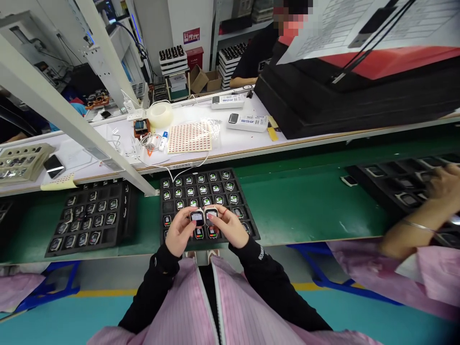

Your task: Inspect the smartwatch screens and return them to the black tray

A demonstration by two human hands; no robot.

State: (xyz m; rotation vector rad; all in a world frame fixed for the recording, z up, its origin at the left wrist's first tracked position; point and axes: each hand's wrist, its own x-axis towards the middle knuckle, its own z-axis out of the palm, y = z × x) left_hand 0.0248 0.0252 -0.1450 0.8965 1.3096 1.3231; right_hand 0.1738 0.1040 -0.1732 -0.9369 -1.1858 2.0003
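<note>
Two smartwatch heads without straps are held side by side above a black foam tray (pixel 245 206). My left hand (pixel 180 232) is closed on the left smartwatch (pixel 197 218), thumb at its lit screen. Gripped in my right hand (pixel 230 227) is the other smartwatch (pixel 211 215), its screen partly covered by my thumb. Below my hands, the tray holds rows of similar watches with lit screens, such as the watch (pixel 226 174) at its far right. One slot (pixel 167 207) at the left side has no watch. My hands hide part of the nearer rows.
A second watch tray (pixel 82 215) stands left on the green bench (pixel 294 206). At right, a co-worker's hand (pixel 445 184) reaches over another tray (pixel 391 179), with a loose watch (pixel 348 180) beside it. The raised shelf carries a sticker sheet (pixel 190 137), tape roll (pixel 160 114) and black foam stack (pixel 323 100).
</note>
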